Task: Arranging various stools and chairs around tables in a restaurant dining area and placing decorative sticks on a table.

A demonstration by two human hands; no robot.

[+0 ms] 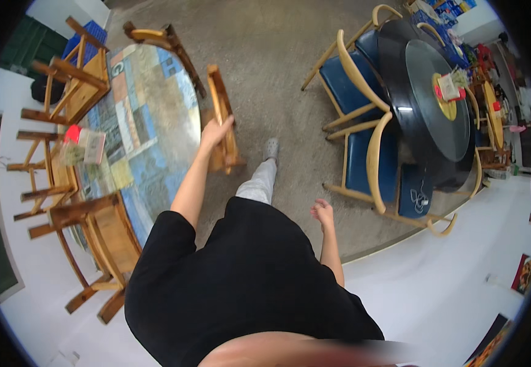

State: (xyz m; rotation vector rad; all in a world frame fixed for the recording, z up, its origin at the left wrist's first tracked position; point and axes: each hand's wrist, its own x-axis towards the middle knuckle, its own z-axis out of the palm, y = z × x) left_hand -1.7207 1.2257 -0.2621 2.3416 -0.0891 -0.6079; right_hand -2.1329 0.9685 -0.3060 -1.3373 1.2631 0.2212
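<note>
My left hand (216, 131) grips the backrest of a brown wooden chair (222, 103), which stands on the floor at the right edge of a round table (157, 119). The tabletop bears a patchwork print of coloured boards and letters. Part of this chair's seat is hidden under my hand and forearm. My right hand (323, 212) hangs free at my side above the floor, its fingers loosely curled, with nothing visible in it. The nearest thing to it is a light-wood chair with a blue seat (368, 165).
Upturned wooden chairs (102, 234) rest on the patchwork table's left side, near a clear container with a red top (84, 144). Another wooden chair (169, 39) stands at its far edge. To the right is a black round table (396, 101) with a glass turntable (414, 69). A white cable (418, 199) lies on a blue seat.
</note>
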